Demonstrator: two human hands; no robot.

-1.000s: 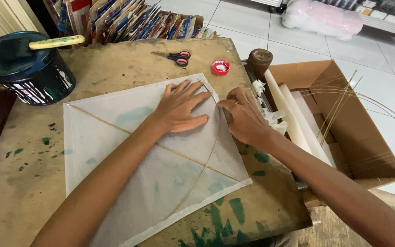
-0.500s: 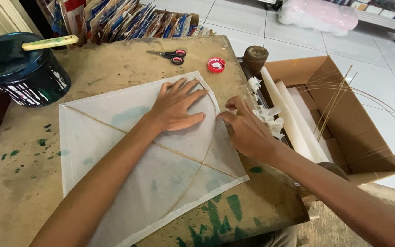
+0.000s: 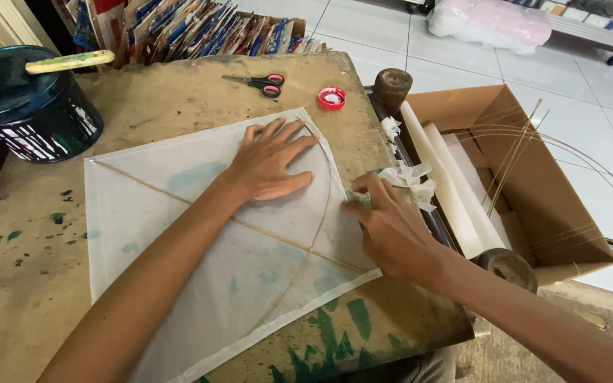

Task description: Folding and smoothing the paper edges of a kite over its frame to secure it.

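Since the earlier frame, right hand point(image 3: 391, 230) slid along the kite's edge toward the paper scraps point(image 3: 409, 181). Left hand point(image 3: 267, 163) lies flat, fingers spread wide, pressing the white kite point(image 3: 179, 241) on the tabletop point(image 3: 179, 99). Right fingers pinch something small there.

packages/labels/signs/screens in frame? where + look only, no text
Cardboard box: right of the table, open, brown, holding white paper rolls and thin sticks.
Dark tub: table's far left corner, round, white-printed label band.
Printed packets: far table edge, a colourful upright row.
No screens or signs.
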